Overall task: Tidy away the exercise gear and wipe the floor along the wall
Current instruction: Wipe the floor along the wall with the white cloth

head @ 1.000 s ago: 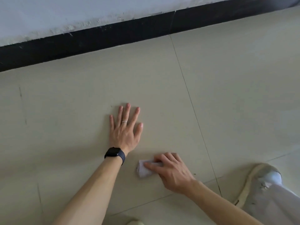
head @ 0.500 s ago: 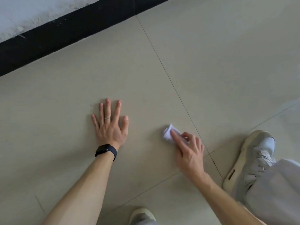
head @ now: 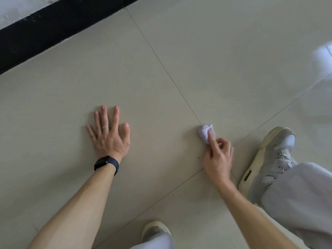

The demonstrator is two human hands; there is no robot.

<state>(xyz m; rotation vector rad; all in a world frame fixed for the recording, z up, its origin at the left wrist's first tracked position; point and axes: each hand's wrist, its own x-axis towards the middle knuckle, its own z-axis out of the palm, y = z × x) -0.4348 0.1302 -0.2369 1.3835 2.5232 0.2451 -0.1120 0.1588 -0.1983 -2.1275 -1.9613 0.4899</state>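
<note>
The left hand [head: 109, 139] lies flat on the beige tiled floor [head: 215, 60], palm down, fingers straight and spread, holding nothing. It wears a thin ring [head: 105, 127], and a dark watch [head: 106, 163] sits on the wrist.

Well to its right, the right hand [head: 218, 159] grips a small wad of white cloth [head: 203, 131]. The forefinger lies along the top and the other fingers are curled in beside it (the thumb is hidden). The cloth is pressed to the floor right on a tile seam [head: 161, 63], well away from the black skirting board [head: 53, 27] under the white wall [head: 18, 8].

A grey sneaker [head: 273, 155] stands just right of that hand, below a pale trouser leg [head: 296, 194].
</note>
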